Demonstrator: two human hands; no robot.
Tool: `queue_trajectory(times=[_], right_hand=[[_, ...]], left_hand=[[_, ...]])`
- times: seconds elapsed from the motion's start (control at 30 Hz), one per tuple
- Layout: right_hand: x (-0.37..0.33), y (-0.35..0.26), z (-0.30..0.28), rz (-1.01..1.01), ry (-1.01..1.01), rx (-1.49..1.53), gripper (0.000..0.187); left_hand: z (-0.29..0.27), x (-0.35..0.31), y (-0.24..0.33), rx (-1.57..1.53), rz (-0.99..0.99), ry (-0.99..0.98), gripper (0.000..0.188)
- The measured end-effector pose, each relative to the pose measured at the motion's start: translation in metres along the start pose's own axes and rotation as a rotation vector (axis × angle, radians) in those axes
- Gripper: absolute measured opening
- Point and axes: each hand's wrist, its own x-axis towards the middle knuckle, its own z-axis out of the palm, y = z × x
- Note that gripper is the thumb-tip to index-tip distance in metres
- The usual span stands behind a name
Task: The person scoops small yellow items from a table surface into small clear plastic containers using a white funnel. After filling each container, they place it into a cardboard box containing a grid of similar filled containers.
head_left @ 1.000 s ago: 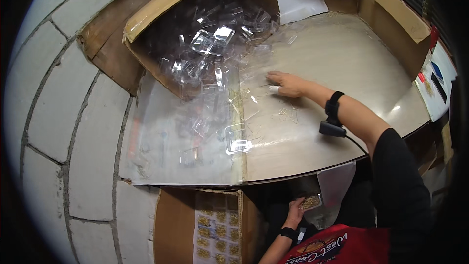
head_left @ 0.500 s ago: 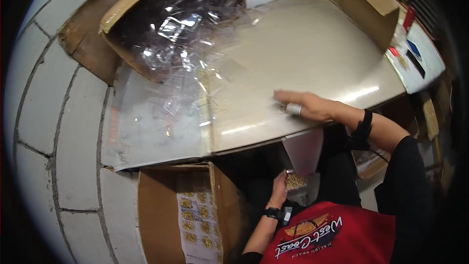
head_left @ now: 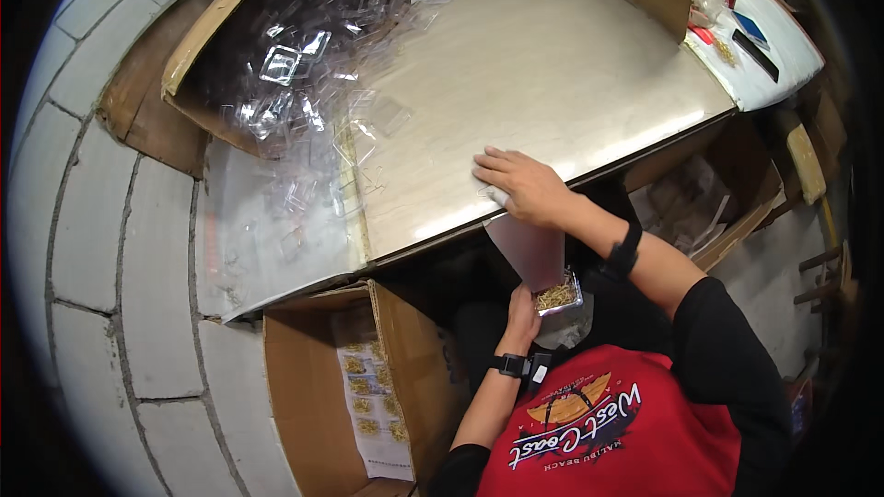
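My right hand [head_left: 529, 184] lies palm down at the front edge of the pale tabletop [head_left: 552, 64], fingers stretched out and a white cover on one finger. Whatever is under the palm is hidden. Just below, a translucent chute [head_left: 529, 253] hangs from the table edge and narrows downward. At its lower end my left hand [head_left: 522, 316] grips a small clear plastic box [head_left: 579, 293] from the side. Small gold-coloured metal pieces [head_left: 555, 296] fill the box.
Many clear plastic cases [head_left: 281, 64] spill from a tipped cardboard box at the far left. An open carton [head_left: 308, 396] below the table's left end holds a sheet with gold-coloured clusters. Another carton [head_left: 681, 193] is under the right side. A side surface [head_left: 783, 60] carries a red object.
My right hand has slid toward the front edge above the chute; small pieces seen beside it are out of sight. The box now sits closer under the chute. The whole view has shifted.
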Motion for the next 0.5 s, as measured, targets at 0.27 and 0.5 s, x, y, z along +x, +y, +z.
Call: queue_trajectory(times=[0.27,0.5], right_hand=[[-0.123,-0.034,-0.025,0.005,-0.018,0.358,0.032],[-0.158,-0.023,-0.032,0.273,-0.138,0.528,0.026]], left_hand=[[0.02,-0.013,0.014,0.019,0.012,-0.061,0.036],[-0.001,-0.036,0.007,0.09,-0.084,-0.116,0.044]])
